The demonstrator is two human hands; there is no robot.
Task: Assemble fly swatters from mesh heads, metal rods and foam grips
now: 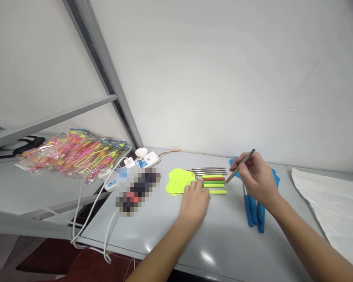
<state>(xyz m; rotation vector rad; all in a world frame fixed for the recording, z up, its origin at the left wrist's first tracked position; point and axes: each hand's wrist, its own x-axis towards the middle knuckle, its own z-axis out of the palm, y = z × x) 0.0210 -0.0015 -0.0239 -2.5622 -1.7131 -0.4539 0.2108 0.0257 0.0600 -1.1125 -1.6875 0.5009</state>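
My left hand (195, 201) lies over the neck of a yellow fly swatter (179, 181), its fingers together and bent down onto it. More swatters seem stacked there, their yellow, red and green handles (214, 182) pointing right. In my right hand (260, 178) a thin metal rod (232, 176) is pinched at a slant, its lower end close to the handle ends. Several shiny metal rods (210, 171) lie side by side behind the handles. Under and beside my right hand are blue fly swatters with blue handles (254, 211); their heads are partly hidden.
White power strips (148, 159) and white cables (82, 196) sit to the left, near a blurred-out dark object (138, 192). Bagged colourful items (85, 154) cover the left shelf, behind a metal frame post (106, 78). A white sheet (329, 207) lies at right.
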